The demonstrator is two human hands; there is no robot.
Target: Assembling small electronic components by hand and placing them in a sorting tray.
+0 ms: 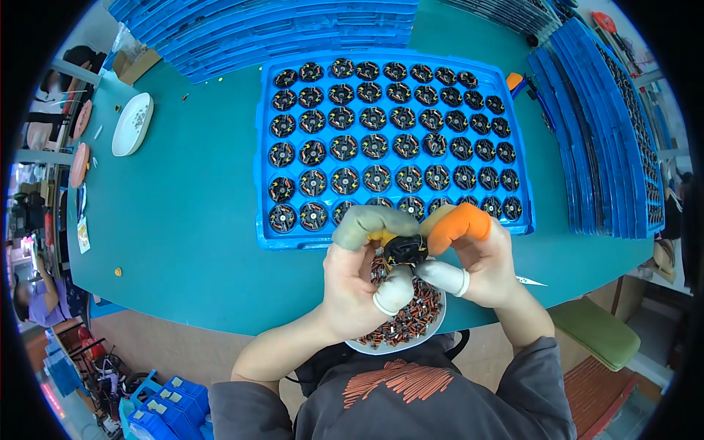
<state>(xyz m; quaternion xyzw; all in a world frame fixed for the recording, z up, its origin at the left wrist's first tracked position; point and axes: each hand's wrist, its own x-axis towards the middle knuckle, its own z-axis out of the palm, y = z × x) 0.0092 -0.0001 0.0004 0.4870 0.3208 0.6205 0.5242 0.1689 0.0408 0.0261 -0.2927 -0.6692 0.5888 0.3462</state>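
Note:
Between both hands, over a white bowl (438, 323) of small copper-coloured parts, I hold a round black component (405, 250). My left hand (367, 253), with grey-green and white finger cots, is closed on its left side. My right hand (466, 246), wearing orange and white finger cots, pinches its right side. Whatever small piece the fingertips may also grip is hidden. Just beyond the hands lies a blue tray (265, 169) with rows of similar round black components (374, 147), each showing copper and yellow bits. The hands cover part of its front row.
Stacked blue trays (279, 29) stand at the back, and another stack (598, 132) is on the right. A white oval dish (133, 125) sits at the left on the green table (191, 191). Pointed tweezers (532, 281) lie right of my right hand. A person (48, 301) is far left.

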